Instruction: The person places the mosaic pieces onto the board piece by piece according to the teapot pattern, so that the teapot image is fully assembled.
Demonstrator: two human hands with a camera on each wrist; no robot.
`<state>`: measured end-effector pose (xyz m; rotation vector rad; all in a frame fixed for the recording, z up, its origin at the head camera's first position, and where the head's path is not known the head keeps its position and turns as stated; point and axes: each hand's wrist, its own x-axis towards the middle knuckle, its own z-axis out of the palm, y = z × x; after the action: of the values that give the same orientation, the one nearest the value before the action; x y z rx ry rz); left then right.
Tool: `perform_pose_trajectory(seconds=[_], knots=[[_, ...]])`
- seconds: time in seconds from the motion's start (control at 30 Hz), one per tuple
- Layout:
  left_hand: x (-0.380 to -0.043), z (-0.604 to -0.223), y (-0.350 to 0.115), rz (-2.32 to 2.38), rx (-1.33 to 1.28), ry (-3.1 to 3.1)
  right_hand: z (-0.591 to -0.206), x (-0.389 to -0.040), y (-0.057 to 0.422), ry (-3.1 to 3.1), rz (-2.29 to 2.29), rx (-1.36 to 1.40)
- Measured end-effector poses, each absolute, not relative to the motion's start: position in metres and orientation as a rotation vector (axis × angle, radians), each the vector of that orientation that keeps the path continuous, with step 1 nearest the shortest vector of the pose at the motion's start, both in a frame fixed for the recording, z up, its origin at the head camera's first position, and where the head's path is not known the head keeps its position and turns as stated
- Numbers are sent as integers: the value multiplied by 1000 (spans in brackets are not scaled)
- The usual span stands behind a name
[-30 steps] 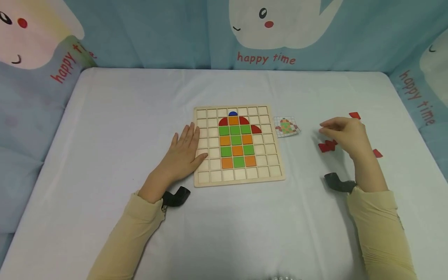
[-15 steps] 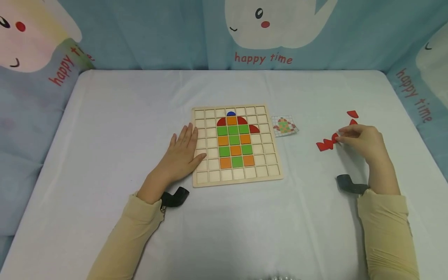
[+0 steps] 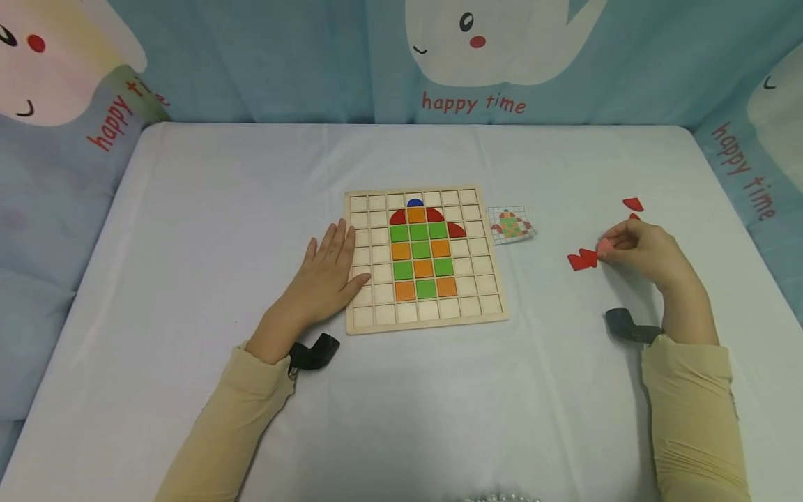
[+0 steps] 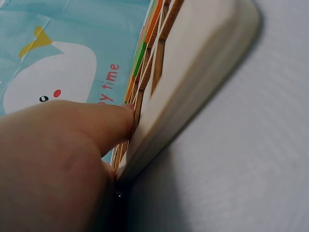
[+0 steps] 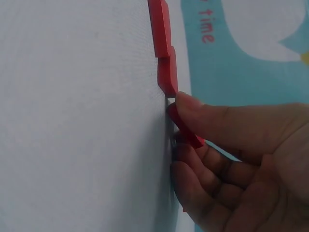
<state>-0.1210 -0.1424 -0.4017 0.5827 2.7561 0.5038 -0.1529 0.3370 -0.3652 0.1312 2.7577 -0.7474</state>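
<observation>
A wooden grid board (image 3: 489,305) lies mid-table, with green and orange squares, red quarter-round pieces and a blue half-round piece set in its cells. Flat along the board's left edge rests my left hand (image 3: 316,282), fingers straight; its thumb lies over the rim in the left wrist view. To the right, my right hand (image 3: 652,254) pinches a red quarter-round piece (image 5: 186,126) between thumb and fingers, tilted up at the table surface. Just left of those fingertips, two red pieces (image 3: 582,259) lie touching each other.
A small printed pattern card (image 3: 511,225) lies right of the board. Another red piece (image 3: 633,204) sits beyond my right hand, with one more partly hidden below it. A string of pearl-like beads (image 3: 505,498) shows at the front edge.
My right hand has moved right and down onto the red pieces and now pinches one, lifting its edge. My left hand has stayed on the board.
</observation>
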Motion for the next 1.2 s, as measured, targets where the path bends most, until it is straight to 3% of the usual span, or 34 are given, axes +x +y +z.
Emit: perform_pose_trajectory(seconds=[0.4, 1.2], knots=[[-121, -401, -141, 484, 578, 2752, -361, -147, 338, 2822, -762, 185], [-122, -401, -143, 485, 565, 2750, -347, -144, 325, 2727, -1288, 288]])
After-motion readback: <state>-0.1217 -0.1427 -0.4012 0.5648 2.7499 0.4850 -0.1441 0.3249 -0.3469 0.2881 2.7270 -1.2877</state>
